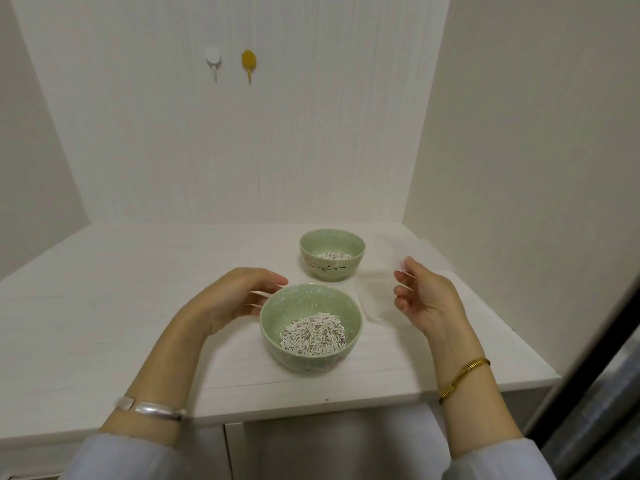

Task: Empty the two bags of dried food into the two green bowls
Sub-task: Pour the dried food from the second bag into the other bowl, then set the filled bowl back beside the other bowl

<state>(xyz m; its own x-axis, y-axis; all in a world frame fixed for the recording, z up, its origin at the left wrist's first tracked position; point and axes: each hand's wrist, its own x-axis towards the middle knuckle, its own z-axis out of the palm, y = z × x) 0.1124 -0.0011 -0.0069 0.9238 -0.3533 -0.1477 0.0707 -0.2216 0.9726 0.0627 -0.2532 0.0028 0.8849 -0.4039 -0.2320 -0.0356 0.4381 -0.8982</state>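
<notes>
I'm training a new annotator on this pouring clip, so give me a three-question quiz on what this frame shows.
1. True or false: both green bowls hold dried food.
2. Which bowl holds more: (A) the near bowl, (B) the far bowl, or (C) they hold the same amount?
3. Fill in: the right hand is beside a clear, empty ____ lying on the shelf.

Key
1. True. White grain-like pieces show in both.
2. A. The near bowl has a heaped mound; the far one shows only a thin layer.
3. Bag. The left hand is by the near bowl's rim, fingers relaxed, holding nothing.
</notes>
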